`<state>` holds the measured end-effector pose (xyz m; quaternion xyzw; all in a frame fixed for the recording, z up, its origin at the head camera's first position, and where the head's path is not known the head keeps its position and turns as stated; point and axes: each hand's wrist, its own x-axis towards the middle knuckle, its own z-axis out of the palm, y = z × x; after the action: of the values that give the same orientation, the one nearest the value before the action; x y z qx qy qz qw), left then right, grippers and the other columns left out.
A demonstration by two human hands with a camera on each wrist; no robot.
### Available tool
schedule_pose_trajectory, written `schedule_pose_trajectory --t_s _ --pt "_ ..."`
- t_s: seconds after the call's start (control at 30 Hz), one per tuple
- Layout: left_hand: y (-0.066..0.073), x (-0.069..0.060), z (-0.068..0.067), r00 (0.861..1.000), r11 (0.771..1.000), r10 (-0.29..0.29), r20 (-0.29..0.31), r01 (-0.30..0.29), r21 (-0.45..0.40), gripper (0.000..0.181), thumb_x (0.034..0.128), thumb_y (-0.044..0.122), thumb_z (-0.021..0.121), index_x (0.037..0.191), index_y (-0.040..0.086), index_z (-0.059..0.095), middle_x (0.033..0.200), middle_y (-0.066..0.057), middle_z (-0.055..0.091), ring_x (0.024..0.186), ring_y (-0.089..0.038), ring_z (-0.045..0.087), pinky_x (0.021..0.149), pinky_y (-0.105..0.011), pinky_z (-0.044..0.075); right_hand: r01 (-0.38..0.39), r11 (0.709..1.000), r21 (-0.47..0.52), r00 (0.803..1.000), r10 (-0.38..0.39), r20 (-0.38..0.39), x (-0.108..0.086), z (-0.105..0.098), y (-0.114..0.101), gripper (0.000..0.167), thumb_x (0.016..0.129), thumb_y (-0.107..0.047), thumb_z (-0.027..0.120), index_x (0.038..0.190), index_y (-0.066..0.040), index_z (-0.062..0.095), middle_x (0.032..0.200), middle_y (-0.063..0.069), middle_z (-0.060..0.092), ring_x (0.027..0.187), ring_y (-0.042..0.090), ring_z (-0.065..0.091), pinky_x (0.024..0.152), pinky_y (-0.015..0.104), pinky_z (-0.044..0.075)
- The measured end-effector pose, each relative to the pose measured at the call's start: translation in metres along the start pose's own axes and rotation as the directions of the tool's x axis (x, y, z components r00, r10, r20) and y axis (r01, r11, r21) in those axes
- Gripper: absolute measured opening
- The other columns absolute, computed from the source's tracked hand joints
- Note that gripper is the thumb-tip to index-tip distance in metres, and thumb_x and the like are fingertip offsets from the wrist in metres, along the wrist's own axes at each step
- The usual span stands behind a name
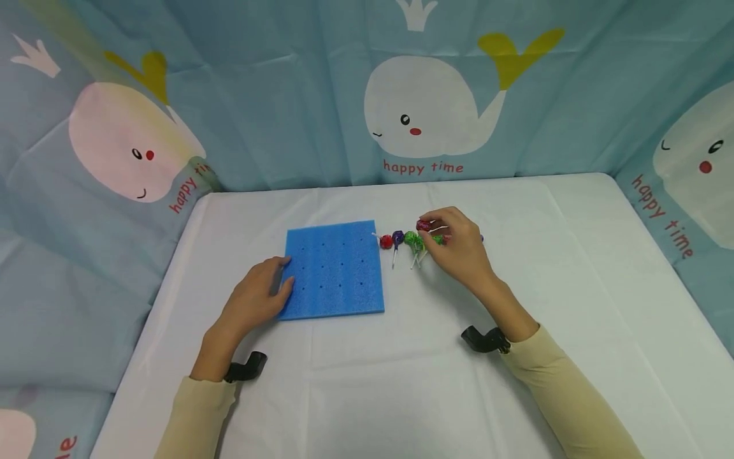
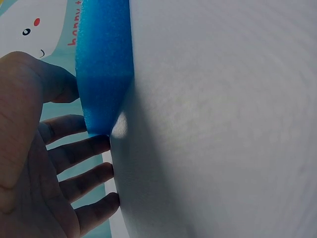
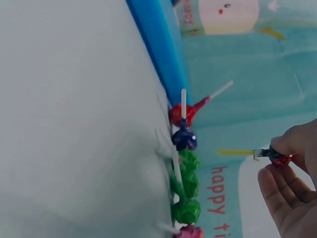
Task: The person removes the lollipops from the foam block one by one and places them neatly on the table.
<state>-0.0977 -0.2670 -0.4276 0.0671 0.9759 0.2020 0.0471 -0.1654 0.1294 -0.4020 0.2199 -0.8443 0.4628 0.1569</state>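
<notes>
In the head view my right hand (image 1: 459, 245) pinches a lollipop (image 1: 423, 225) by its dark red wrapped head, between thumb and fingertips. The right wrist view shows this lollipop (image 3: 281, 159) raised, its stick pointing left. Below and beside that hand lie several more lollipops: a red one (image 1: 386, 241), a purple one (image 1: 398, 237) and green ones (image 1: 410, 238); others are partly hidden by the hand. My left hand (image 1: 256, 294) rests against the left edge of a blue foam board (image 1: 332, 274) dotted with small holes. Its fingers (image 2: 84, 153) are fairly straight, with the thumb touching the foam.
A white cloth (image 1: 367, 382) covers the table. Behind and at the sides hangs a blue curtain (image 1: 287, 127) printed with whales. A black curved mount (image 1: 484, 340) sits at the right wrist and another black mount (image 1: 248, 368) at the left.
</notes>
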Motion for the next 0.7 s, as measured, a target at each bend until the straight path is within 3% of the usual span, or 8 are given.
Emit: schedule_pose_trajectory --t_s 0.5,0.7 --pt "0.0 -0.001 -0.003 1.0 1.0 0.005 0.009 -0.005 0.006 0.057 0.1062 0.028 0.058 0.154 -0.002 0.048 0.156 -0.028 0.053 0.147 -0.049 0.048 0.12 -0.067 0.041 -0.021 0.999 -0.05 0.999 0.019 -0.032 -0.007 -0.027 0.02 0.026 0.09 0.003 0.078 0.115 0.004 0.071 0.111 0.018 0.07 0.095 0.031 0.077 0.082 0.046 0.066" --pt "-0.002 -0.001 -0.003 1.0 1.0 0.009 0.004 -0.009 -0.003 0.057 0.1057 0.028 0.058 0.154 -0.001 0.048 0.156 -0.028 0.053 0.147 -0.048 0.048 0.12 -0.067 0.041 -0.028 0.997 -0.072 0.999 0.025 -0.038 -0.008 -0.039 0.03 0.024 0.09 0.003 0.077 0.114 0.003 0.071 0.111 0.017 0.07 0.093 0.031 0.077 0.08 0.033 0.065"
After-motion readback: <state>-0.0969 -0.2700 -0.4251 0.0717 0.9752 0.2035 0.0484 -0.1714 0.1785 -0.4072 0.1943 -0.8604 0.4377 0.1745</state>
